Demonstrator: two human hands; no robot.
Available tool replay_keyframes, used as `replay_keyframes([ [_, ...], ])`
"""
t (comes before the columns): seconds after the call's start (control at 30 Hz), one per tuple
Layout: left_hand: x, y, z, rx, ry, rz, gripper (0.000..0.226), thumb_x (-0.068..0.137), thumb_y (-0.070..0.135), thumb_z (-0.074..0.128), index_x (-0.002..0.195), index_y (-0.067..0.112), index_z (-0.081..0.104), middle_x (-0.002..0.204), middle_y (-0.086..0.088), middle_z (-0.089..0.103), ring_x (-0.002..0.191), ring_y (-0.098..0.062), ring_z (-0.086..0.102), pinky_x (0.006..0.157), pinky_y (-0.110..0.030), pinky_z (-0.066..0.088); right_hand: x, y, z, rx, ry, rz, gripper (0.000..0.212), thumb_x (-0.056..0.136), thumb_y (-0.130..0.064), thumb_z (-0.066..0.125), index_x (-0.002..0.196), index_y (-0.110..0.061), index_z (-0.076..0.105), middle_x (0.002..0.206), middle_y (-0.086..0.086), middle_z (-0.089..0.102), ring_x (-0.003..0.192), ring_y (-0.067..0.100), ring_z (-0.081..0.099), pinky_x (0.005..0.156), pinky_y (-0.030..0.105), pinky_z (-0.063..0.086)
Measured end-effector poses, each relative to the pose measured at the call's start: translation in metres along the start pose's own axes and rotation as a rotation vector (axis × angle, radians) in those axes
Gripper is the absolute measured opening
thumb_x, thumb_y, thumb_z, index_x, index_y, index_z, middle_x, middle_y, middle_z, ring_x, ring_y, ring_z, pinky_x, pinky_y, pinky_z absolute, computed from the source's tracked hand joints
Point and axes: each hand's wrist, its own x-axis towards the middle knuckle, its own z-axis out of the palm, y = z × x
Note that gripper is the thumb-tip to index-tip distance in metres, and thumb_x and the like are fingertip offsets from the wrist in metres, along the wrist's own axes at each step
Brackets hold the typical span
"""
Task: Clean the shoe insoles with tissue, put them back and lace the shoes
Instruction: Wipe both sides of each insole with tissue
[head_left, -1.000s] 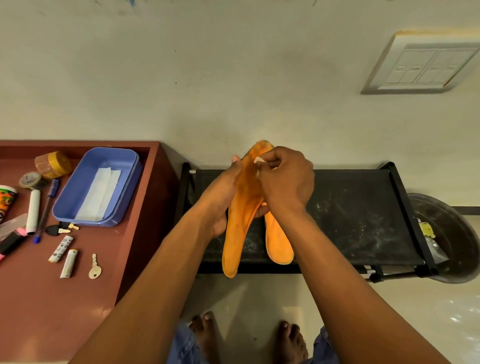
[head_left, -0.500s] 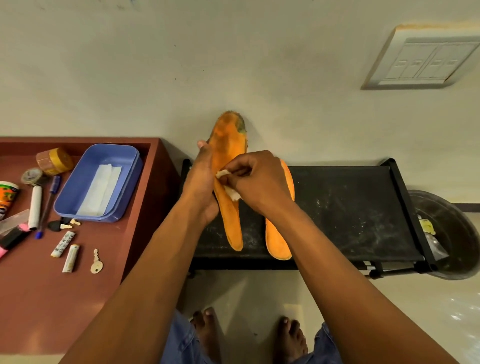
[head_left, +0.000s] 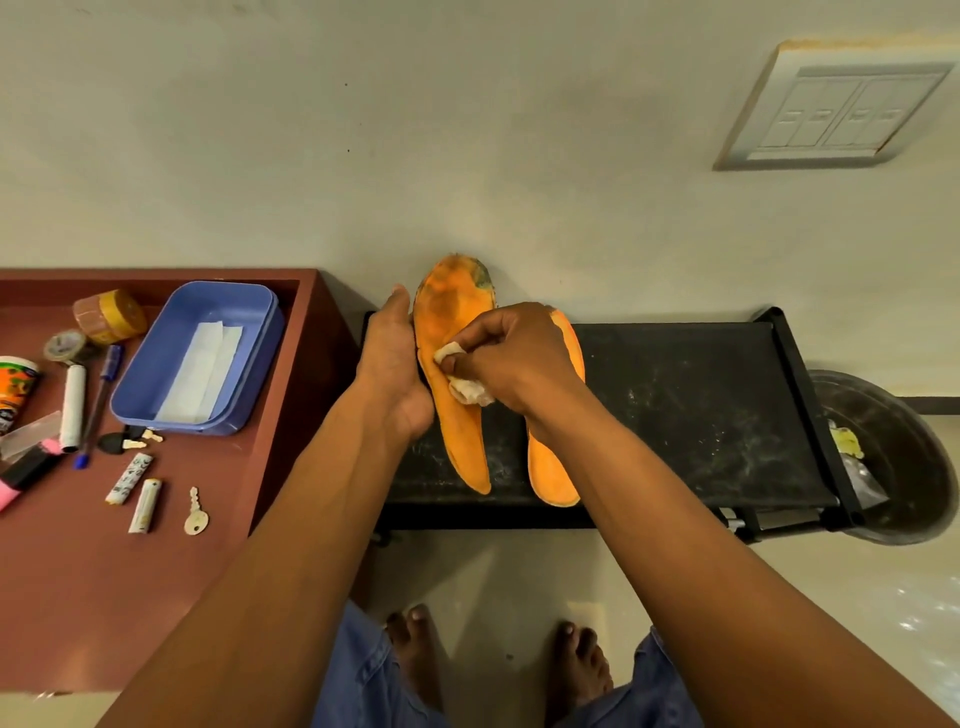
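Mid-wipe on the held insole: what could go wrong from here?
1. The tissue in the right hand looks wadded and soiled; it may smear grime rather than lift it.
2. The left hand holds the insole by one edge only, so pressure could bend it or make it slip.

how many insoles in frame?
2. One insole is held upright by the left hand while the right hand wipes it with tissue. The second insole lies on the black rack, partly hidden behind the right hand.
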Motion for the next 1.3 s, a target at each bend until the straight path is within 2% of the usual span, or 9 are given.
replay_keyframes([
  [0.1,-0.01,-0.004,0.005,0.004,-0.047,-0.006,0.065,0.106,0.054,0.026,0.128,0.007,0.066,0.122,-0.02,0.072,0.108,-0.033,0.072,0.086,-0.045,0.061,-0.004,-0.001,-0.003,0.099,0.076,0.057,0.014,0.072,-0.024,0.09,0.078,-0.022,0.077,0.082,-0.001,0.076,0.077,0.02,0.075,0.068,0.045,0.065],
  [0.23,-0.022,-0.012,0.011,0.017,-0.14,-0.033,0.06,0.104,0.052,0.036,0.128,0.01,0.07,0.132,-0.02,0.067,0.123,-0.036,0.063,0.109,-0.06,0.043,-0.012,-0.009,-0.014,0.229,0.16,0.105,0.013,0.078,-0.024,0.087,0.084,-0.02,0.077,0.082,0.0,0.075,0.072,0.02,0.075,0.053,0.04,0.063],
  [0.37,-0.03,-0.007,0.017,-0.021,-0.17,-0.038,0.055,0.105,0.048,0.038,0.132,0.009,0.067,0.13,-0.02,0.069,0.128,-0.037,0.061,0.11,-0.059,0.043,-0.016,-0.01,-0.02,0.146,0.188,0.008,0.009,0.079,-0.03,0.086,0.08,-0.028,0.077,0.076,-0.009,0.075,0.07,0.014,0.074,0.057,0.043,0.064],
  [0.6,-0.038,0.013,0.011,-0.08,-0.063,0.032,0.052,0.108,0.041,0.035,0.126,0.003,0.067,0.123,-0.02,0.071,0.102,-0.034,0.072,0.089,-0.048,0.058,-0.031,-0.024,-0.025,0.074,-0.151,-0.187,0.018,0.076,-0.009,0.087,0.093,-0.008,0.08,0.086,0.008,0.077,0.078,0.016,0.072,0.074,0.035,0.064],
  [0.77,-0.035,0.021,0.001,-0.135,-0.02,-0.003,0.055,0.106,0.04,0.038,0.139,0.002,0.059,0.14,-0.024,0.058,0.129,-0.039,0.058,0.095,-0.055,0.052,-0.045,-0.021,-0.027,0.039,-0.303,-0.294,0.017,0.078,-0.006,0.085,0.094,-0.005,0.08,0.091,0.006,0.078,0.08,0.007,0.07,0.078,0.023,0.059],
  [0.9,-0.035,0.017,0.007,-0.1,-0.004,0.012,0.052,0.106,0.041,0.038,0.13,0.003,0.065,0.134,-0.024,0.063,0.124,-0.039,0.062,0.096,-0.049,0.054,-0.04,-0.016,-0.02,-0.016,-0.17,-0.306,0.012,0.076,-0.013,0.087,0.082,-0.022,0.081,0.08,-0.006,0.077,0.077,0.007,0.072,0.08,0.035,0.062],
  [1.03,-0.039,0.006,0.015,-0.024,-0.04,-0.017,0.047,0.106,0.036,0.041,0.121,0.002,0.069,0.116,-0.018,0.073,0.092,-0.03,0.074,0.088,-0.047,0.057,-0.035,-0.01,-0.011,-0.119,0.026,-0.255,0.012,0.073,-0.021,0.087,0.073,-0.029,0.077,0.07,-0.013,0.074,0.069,0.004,0.07,0.073,0.041,0.062],
  [1.2,-0.043,-0.015,0.024,0.079,-0.069,-0.068,0.043,0.108,0.037,0.041,0.127,0.01,0.069,0.112,-0.015,0.076,0.095,-0.029,0.075,0.083,-0.044,0.06,-0.02,-0.003,-0.028,-0.216,0.266,-0.125,0.009,0.079,-0.029,0.079,0.073,-0.031,0.073,0.066,-0.012,0.072,0.06,0.008,0.07,0.064,0.033,0.061],
  [1.3,-0.042,-0.021,0.025,0.121,-0.109,-0.117,0.047,0.108,0.045,0.041,0.133,0.012,0.064,0.12,-0.019,0.073,0.113,-0.036,0.071,0.094,-0.051,0.057,-0.008,0.005,-0.044,-0.267,0.423,-0.074,0.004,0.083,-0.034,0.078,0.082,-0.032,0.074,0.09,-0.01,0.076,0.083,0.015,0.072,0.074,0.034,0.06],
])
